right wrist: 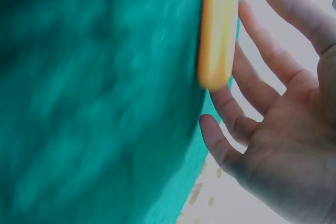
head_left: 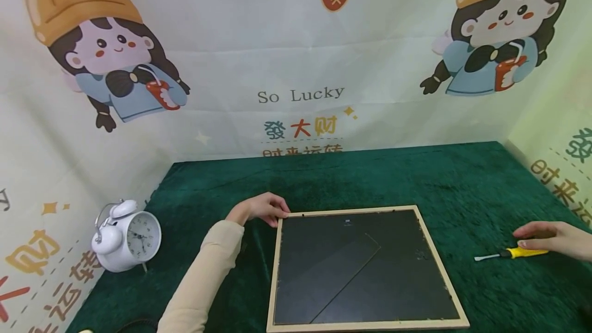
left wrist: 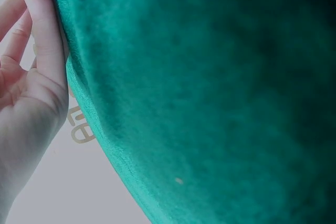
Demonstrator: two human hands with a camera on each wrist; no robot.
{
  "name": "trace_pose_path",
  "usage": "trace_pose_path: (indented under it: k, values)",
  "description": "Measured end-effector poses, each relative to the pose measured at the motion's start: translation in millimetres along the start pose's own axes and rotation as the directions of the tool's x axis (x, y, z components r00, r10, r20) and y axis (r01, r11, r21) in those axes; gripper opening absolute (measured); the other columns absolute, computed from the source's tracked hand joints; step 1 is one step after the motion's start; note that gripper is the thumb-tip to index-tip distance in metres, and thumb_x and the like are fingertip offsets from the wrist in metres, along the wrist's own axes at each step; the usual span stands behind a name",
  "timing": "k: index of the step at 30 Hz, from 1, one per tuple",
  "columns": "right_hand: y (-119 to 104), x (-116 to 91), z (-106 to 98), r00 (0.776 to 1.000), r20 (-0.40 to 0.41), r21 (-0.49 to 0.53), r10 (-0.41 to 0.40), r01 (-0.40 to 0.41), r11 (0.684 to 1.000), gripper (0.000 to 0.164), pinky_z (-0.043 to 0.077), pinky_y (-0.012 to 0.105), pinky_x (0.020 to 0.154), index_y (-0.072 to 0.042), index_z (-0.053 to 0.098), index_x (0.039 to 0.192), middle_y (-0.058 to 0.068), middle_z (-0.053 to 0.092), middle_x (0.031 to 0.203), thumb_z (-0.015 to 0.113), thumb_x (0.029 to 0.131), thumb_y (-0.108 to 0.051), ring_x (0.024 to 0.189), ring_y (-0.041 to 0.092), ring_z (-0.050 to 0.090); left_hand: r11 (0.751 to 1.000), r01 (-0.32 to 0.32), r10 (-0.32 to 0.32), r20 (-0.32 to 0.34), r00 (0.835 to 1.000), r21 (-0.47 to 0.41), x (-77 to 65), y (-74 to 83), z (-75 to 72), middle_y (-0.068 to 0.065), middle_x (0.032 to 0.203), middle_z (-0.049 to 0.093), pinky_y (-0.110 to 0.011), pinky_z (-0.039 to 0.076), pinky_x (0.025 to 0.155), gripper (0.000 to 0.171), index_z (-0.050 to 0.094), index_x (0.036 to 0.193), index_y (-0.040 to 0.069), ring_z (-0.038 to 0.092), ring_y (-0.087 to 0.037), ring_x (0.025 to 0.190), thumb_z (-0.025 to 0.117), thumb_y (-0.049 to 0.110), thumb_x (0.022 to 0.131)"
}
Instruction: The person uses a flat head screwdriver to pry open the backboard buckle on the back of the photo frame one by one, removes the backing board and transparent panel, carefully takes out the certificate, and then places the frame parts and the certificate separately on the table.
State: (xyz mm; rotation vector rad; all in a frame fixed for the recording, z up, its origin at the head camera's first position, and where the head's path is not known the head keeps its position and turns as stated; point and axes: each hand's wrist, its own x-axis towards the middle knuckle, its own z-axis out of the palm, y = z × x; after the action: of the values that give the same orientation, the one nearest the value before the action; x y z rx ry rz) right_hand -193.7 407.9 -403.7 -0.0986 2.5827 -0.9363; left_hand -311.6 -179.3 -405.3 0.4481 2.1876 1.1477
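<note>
A picture frame [head_left: 370, 271] with a light wooden border lies back side up, its black backing board and folded stand facing upward. My left hand [head_left: 265, 208] holds its far left corner between thumb and fingers; in the left wrist view the fingertips of this hand [left wrist: 31, 72] run out of sight at the top. To the right of the frame, a screwdriver [head_left: 522, 253] with a yellow handle and metal shaft lies on the cloth. My right hand [head_left: 555, 238] hovers at its handle with fingers spread, as the right wrist view shows beside the yellow handle [right wrist: 218, 35].
A white twin-bell alarm clock [head_left: 127, 236] stands at the left edge. Dark green plush cloth [head_left: 222, 184] covers the table. Behind and at the sides hangs a printed white curtain [head_left: 259, 30]. A dark cord [head_left: 139, 322] shows at the lower left.
</note>
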Motion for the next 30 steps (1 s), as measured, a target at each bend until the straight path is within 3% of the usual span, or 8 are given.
trace_pose_path:
  k: [3, 7, 10, 14, 20, 25, 30]
  values:
    - [-17.5, 1.6, 7.6, 0.998, -0.024, -0.037, -0.053, 0.052, 0.998, 0.046, 0.045, 0.035, 0.065, 0.012, 0.05, 0.109, 0.016, 0.055, 0.099, 0.056, 0.087, -0.028, 0.083, 0.025, 0.053, 1.0, 0.001, -0.001, -0.002, 1.0, 0.002, 0.0, -0.6, 0.4, -0.011, 0.078, 0.06, -0.031, 0.051, 0.059, 0.016, 0.062, 0.093, 0.0, 0.056, -0.014, 0.055, 0.058, 0.013, 0.086]
    - [-46.6, 8.2, 20.6, 0.975, -0.041, -0.065, -0.22, 0.217, 0.974, 0.041, 0.045, 0.041, 0.069, 0.008, 0.05, 0.112, 0.02, 0.052, 0.106, 0.056, 0.087, -0.023, 0.092, 0.034, 0.05, 1.0, 0.002, -0.002, -0.002, 1.0, 0.003, 0.1, -0.3, 0.2, -0.011, 0.077, 0.06, -0.031, 0.051, 0.059, 0.015, 0.062, 0.093, 0.0, 0.056, -0.014, 0.055, 0.058, 0.013, 0.086]
    - [-69.2, 15.4, 29.7, 0.937, -0.045, -0.082, -0.346, 0.341, 0.936, 0.037, 0.043, 0.044, 0.071, 0.004, 0.051, 0.114, 0.02, 0.051, 0.11, 0.057, 0.087, -0.02, 0.097, 0.036, 0.047, 1.0, 0.002, -0.002, -0.002, 1.0, 0.002, 0.2, 0.1, 0.1, -0.011, 0.077, 0.06, -0.031, 0.051, 0.059, 0.015, 0.062, 0.093, 0.0, 0.056, -0.014, 0.055, 0.058, 0.013, 0.086]
    - [-102.2, 25.4, 47.1, 0.89, -0.021, -0.088, -0.456, 0.453, 0.887, 0.036, 0.041, 0.047, 0.075, -0.001, 0.052, 0.114, 0.013, 0.053, 0.111, 0.059, 0.085, -0.022, 0.101, 0.035, 0.046, 1.0, 0.0, 0.0, -0.004, 1.0, 0.001, -0.4, -0.1, 0.4, -0.011, 0.076, 0.06, -0.031, 0.051, 0.059, 0.014, 0.062, 0.093, 0.0, 0.056, -0.014, 0.055, 0.058, 0.012, 0.086]
    - [-150.7, 38.2, 82.7, 0.79, 0.064, -0.099, -0.61, 0.614, 0.783, 0.035, 0.04, 0.048, 0.078, -0.007, 0.055, 0.112, 0.006, 0.053, 0.112, 0.06, 0.084, -0.028, 0.103, 0.029, 0.046, 1.0, 0.0, 0.0, -0.005, 1.0, 0.001, -0.3, 0.6, 1.0, -0.011, 0.077, 0.06, -0.031, 0.051, 0.059, 0.014, 0.062, 0.093, 0.0, 0.056, -0.014, 0.055, 0.057, 0.012, 0.086]
    - [-182.5, 48.7, 115.2, 0.722, 0.19, -0.128, -0.665, 0.69, 0.713, 0.037, 0.037, 0.044, 0.085, -0.012, 0.055, 0.114, 0.003, 0.052, 0.116, 0.06, 0.083, -0.032, 0.108, 0.023, 0.044, 1.0, 0.003, -0.003, -0.007, 1.0, -0.002, -0.9, 0.5, 1.3, -0.011, 0.077, 0.06, -0.031, 0.051, 0.059, 0.014, 0.062, 0.093, 0.0, 0.055, -0.014, 0.055, 0.057, 0.011, 0.086]
    - [-199.6, 56.5, 138.1, 0.676, 0.282, -0.19, -0.68, 0.735, 0.651, 0.043, 0.033, 0.043, 0.091, -0.012, 0.053, 0.12, 0.007, 0.046, 0.125, 0.062, 0.082, -0.032, 0.115, 0.023, 0.038, 1.0, 0.006, -0.006, -0.004, 1.0, -0.004, -1.7, 1.0, 1.6, -0.011, 0.078, 0.059, -0.031, 0.051, 0.059, 0.015, 0.062, 0.094, 0.0, 0.055, -0.014, 0.055, 0.058, 0.013, 0.086]
